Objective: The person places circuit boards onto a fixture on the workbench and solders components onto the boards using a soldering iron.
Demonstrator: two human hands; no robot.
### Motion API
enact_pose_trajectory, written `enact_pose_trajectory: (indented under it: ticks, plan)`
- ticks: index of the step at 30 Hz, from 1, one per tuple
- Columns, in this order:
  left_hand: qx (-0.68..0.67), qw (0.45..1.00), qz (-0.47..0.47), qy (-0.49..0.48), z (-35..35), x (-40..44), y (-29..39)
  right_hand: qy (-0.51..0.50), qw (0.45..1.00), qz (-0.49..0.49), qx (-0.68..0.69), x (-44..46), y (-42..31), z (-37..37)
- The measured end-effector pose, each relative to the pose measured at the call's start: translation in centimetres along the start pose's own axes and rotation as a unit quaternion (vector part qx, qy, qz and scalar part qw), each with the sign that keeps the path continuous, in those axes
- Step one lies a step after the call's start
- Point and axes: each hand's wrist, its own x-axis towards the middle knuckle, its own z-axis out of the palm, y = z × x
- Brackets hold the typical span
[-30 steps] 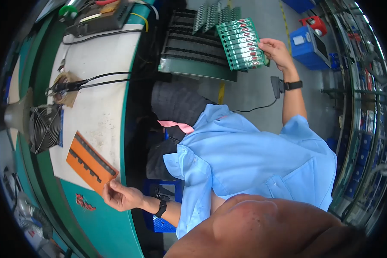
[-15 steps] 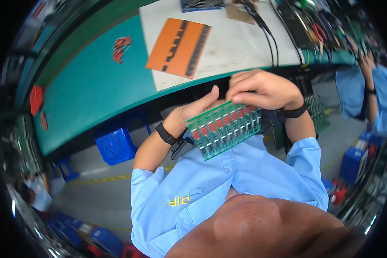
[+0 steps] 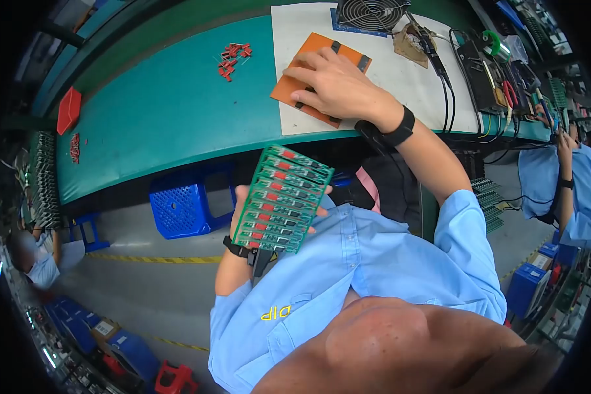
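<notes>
My left hand [image 3: 241, 196] holds a green circuit board [image 3: 284, 200] from beneath, and the board hides most of its fingers. Several rows of red and dark components cover the board's face, which is tilted up toward me. My right hand [image 3: 335, 82] reaches over an orange plate [image 3: 315, 46] with black strips, lying on a white sheet. Its fingers are apart and bent, touching the plate's top. Left of the sheet, a loose pile of small red components [image 3: 230, 62] with wire leads lies on the green mat [image 3: 171, 105].
A fan [image 3: 372, 13] stands at the back. Cables [image 3: 448, 98] and a rack of hand tools [image 3: 496, 82] are at the right. A red bin [image 3: 69, 110] sits at the far left. Below the table edge is a blue stool [image 3: 177, 210]. A co-worker [image 3: 558, 171] is at the right.
My right hand has let go of the circuit board and moved forward onto the orange plate. My left hand now holds the board alone, shifted left and turned more upright.
</notes>
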Motion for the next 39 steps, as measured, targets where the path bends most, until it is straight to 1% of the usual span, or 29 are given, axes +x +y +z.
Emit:
enact_pose_trajectory:
  ticks: [2,3,4,6,7,8,11,12,14,15,16,18,19,21,22,24,27,28,30,32,34,35,36,39]
  plan:
    - [-0.043,0.995,0.070,-0.057,-0.7,-0.6,-0.2,0.012,0.990,0.042,-0.131,0.2,0.4,1.2]
    - [-0.065,0.989,0.103,-0.087,-1.0,-0.6,-0.3,0.013,0.990,0.044,-0.135,0.4,0.4,1.4]
    - [-0.067,0.989,0.097,-0.090,-1.1,-0.7,-0.3,-0.008,0.990,0.050,-0.130,0.6,0.3,1.6]
    - [-0.060,0.986,0.127,-0.094,-1.3,-0.8,-0.3,-0.049,0.990,0.064,-0.120,0.5,0.0,1.6]
    - [-0.053,0.984,0.141,-0.096,-1.2,-0.7,-0.1,-0.045,0.989,0.071,-0.124,0.3,0.1,1.4]
    - [-0.049,0.985,0.133,-0.098,-1.1,-0.5,0.2,-0.051,0.990,0.068,-0.117,0.2,0.1,1.2]
    - [-0.012,0.980,0.183,-0.082,-0.1,0.2,1.1,-0.057,0.991,0.062,-0.099,-0.6,0.1,0.5]
    - [-0.011,0.981,0.178,-0.080,0.4,0.4,1.3,-0.079,0.993,0.043,-0.072,-1.5,-0.1,-0.2]
    - [0.017,0.965,0.253,-0.066,1.3,1.1,1.6,-0.126,0.992,0.002,-0.016,-3.6,-0.7,-1.7]
    - [0.030,0.954,0.293,-0.061,1.6,1.6,1.8,-0.126,0.992,0.003,-0.016,-4.7,-1.2,-2.4]
    - [0.027,0.954,0.292,-0.060,1.9,2.1,2.0,-0.126,0.992,0.021,0.015,-6.1,-1.9,-3.3]
    - [0.052,0.937,0.340,-0.057,2.2,3.1,3.1,-0.128,0.987,0.059,0.079,-8.1,-3.2,-4.3]
    - [0.065,0.927,0.365,-0.055,2.1,3.7,3.5,-0.132,0.986,0.061,0.080,-8.6,-3.6,-3.9]
    - [0.073,0.926,0.367,-0.052,1.8,4.9,4.6,0.032,0.991,0.122,-0.037,-9.2,-4.2,-1.4]
    - [0.082,0.925,0.368,-0.049,1.6,5.5,5.0,0.114,0.977,0.152,-0.095,-9.4,-4.4,-0.6]
    - [0.095,0.926,0.362,-0.047,1.6,6.3,5.6,0.113,0.977,0.153,-0.097,-9.3,-4.5,0.1]
    - [0.096,0.921,0.369,-0.082,1.9,6.8,6.4,0.109,0.979,0.140,-0.100,-8.9,-4.5,0.3]
    - [0.096,0.920,0.372,-0.080,1.9,6.8,6.3,0.085,0.983,0.139,-0.086,-9.2,-4.5,-0.1]
    - [0.090,0.924,0.370,-0.046,2.2,7.0,5.6,0.034,0.989,0.130,-0.055,-10.1,-4.4,-1.2]
    - [0.090,0.915,0.392,-0.018,2.7,6.6,5.1,0.013,0.992,0.113,-0.053,-11.5,-4.6,-2.9]
    - [0.110,0.919,0.378,0.007,2.9,7.0,4.8,-0.012,0.994,0.092,-0.052,-12.4,-4.7,-3.4]
    - [0.118,0.923,0.366,0.017,2.9,7.2,4.7,0.021,0.991,0.111,-0.075,-12.9,-4.9,-3.5]
    - [0.115,0.920,0.374,0.019,2.8,7.4,4.6,0.055,0.984,0.134,-0.101,-13.3,-4.8,-3.8]
    - [0.125,0.927,0.353,-0.019,2.7,8.6,4.8,0.076,0.984,0.133,-0.092,-13.4,-3.4,-5.7]
